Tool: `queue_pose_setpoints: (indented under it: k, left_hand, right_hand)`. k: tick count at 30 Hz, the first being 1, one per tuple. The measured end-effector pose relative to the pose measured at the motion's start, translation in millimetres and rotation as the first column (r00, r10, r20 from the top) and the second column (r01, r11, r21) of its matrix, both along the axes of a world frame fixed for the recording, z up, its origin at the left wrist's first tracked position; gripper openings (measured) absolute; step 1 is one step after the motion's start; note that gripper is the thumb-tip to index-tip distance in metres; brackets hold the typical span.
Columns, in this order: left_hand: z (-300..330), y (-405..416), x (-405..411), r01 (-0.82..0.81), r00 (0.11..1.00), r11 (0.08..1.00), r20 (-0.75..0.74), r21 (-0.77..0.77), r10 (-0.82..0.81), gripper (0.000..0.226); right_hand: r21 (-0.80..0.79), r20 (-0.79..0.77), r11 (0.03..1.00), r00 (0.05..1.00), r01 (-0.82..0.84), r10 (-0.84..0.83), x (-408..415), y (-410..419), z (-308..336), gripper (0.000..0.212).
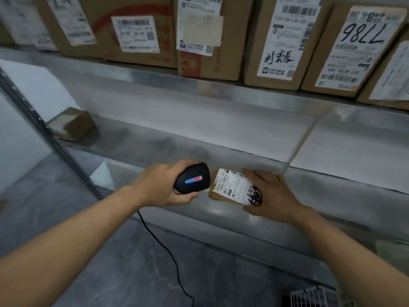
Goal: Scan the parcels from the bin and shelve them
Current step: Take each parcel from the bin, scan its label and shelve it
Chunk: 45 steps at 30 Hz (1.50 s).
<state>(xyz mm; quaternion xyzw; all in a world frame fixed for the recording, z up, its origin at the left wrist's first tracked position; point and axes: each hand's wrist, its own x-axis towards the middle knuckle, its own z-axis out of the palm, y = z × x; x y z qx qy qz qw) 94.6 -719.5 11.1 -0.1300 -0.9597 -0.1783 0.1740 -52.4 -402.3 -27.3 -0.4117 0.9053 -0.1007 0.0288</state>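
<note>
Shelf edge (221, 209): parcel (232, 187) between hands.

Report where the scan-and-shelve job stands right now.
Done, by the look of it: labelled cartons fill the upper shelf, and a small box sits on the middle shelf. In hand: the left hand grips a corded barcode scanner beside a small labelled parcel, which the right hand holds at the shelf edge. Left: shelving this parcel; the wire bin is barely visible, contents unknown.

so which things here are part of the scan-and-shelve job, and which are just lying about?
In the job:
- scanner, gripped by the left hand
- small parcel, held by the right hand
- shelf

Lying about:
- shelved boxes above
- lone small box
- wire basket
</note>
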Motion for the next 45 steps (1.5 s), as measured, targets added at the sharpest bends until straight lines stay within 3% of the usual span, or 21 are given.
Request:
queue_pose_setpoints:
  k: [6, 13, 20, 25, 32, 40, 45]
  left_hand:
    - [-15, -42, 47, -0.289, 0.949, 0.943, -0.083, 0.164, 0.305, 0.073]
    - [-24, -88, 86, -0.533, 0.798, 0.72, -0.02, 0.445, 0.603, 0.07]
    - [-22, -147, 95, -0.675, 0.644, 0.547, 0.034, 0.495, 0.764, 0.075]
    - [-11, -191, 81, -0.725, 0.569, 0.464, 0.063, 0.51, 0.82, 0.077]
    - [-11, -248, 61, -0.754, 0.524, 0.397, 0.115, 0.523, 0.844, 0.077]
    - [-21, -314, 66, -0.763, 0.526, 0.387, 0.149, 0.517, 0.837, 0.083]
    - [-34, -372, 71, -0.745, 0.572, 0.415, 0.179, 0.523, 0.801, 0.075]
  right_hand:
    - [-0.151, 0.13, 0.988, 0.992, 0.021, -0.002, 11, -83, -9, 0.108]
    - [-0.407, 0.323, 0.911, 0.944, 0.074, 0.067, 15, -201, -20, 0.092]
    - [-0.496, 0.401, 0.868, 0.897, 0.039, 0.189, 2, -323, -31, 0.097]
    - [-0.542, 0.424, 0.837, 0.885, 0.077, 0.193, -20, -402, -40, 0.106]
    - [-0.584, 0.407, 0.805, 0.896, 0.108, 0.176, -24, -483, -34, 0.088]
    - [-0.583, 0.437, 0.789, 0.893, 0.194, 0.104, -8, -549, -38, 0.093]
    - [-0.577, 0.492, 0.744, 0.87, 0.338, -0.013, 11, -594, -43, 0.096]
